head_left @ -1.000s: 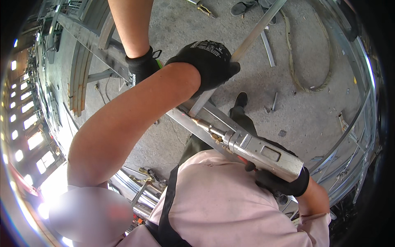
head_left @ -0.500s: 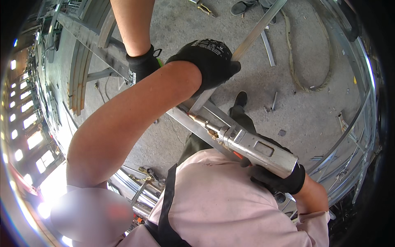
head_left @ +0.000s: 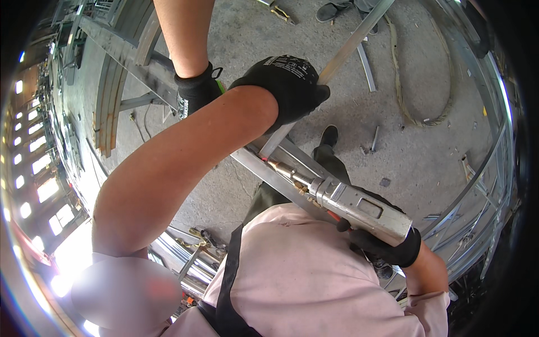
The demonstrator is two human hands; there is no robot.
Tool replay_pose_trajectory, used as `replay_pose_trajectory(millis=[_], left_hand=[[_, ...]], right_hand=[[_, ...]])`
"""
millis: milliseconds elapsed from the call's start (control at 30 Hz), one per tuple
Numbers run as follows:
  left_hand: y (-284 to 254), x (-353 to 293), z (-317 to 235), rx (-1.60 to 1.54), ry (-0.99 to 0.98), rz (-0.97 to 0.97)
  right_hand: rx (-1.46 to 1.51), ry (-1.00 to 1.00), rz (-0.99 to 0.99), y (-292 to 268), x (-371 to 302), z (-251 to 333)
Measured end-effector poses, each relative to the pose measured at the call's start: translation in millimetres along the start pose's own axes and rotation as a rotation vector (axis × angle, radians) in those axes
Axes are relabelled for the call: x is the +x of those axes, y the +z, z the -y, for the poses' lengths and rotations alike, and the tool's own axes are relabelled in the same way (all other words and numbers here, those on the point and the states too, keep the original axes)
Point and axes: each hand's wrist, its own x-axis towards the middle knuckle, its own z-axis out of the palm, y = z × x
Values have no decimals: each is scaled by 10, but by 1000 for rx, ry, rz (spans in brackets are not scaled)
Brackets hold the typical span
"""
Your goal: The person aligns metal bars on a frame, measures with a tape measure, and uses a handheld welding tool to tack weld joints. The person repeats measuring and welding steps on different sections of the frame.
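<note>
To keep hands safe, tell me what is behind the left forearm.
Another person's black-gloved hand, its cuff showing; the fingers are covered, so what they touch cannot be seen.

A silver welding gun point(head_left: 368, 209) pointed at the foot of a metal bar point(head_left: 359, 35).
The gun's boxy, scuffed body slanted, its back end near and right, its brass-coloured nozzle point(head_left: 283, 169) far and left, just beside the bar's lower end. The straight grey bar ran off to the far right, partly covered midway. Alongside the nozzle, a metal rail point(head_left: 257, 166) sloped from far left to near right.
</note>
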Motion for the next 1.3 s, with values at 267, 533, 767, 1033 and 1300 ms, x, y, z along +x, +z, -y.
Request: replay_pose_trajectory(millis=[267, 533, 767, 1033, 1300], left_hand=[[14, 25, 10, 12, 17, 3], [-22, -20, -16, -45, -31, 27], [-11, -13, -18, -52, -29, 13], [-11, -14, -27, -51, -40, 17], [-42, -35, -40, -58, -59, 41]], right_hand=[[-28, -30, -50, 60, 51, 160], [-200, -109, -70, 107, 135, 183], [-350, -224, -83, 89, 174, 133], [-223, -20, -87, 106, 167, 161], [-241, -113, -54, 79, 164, 153]])
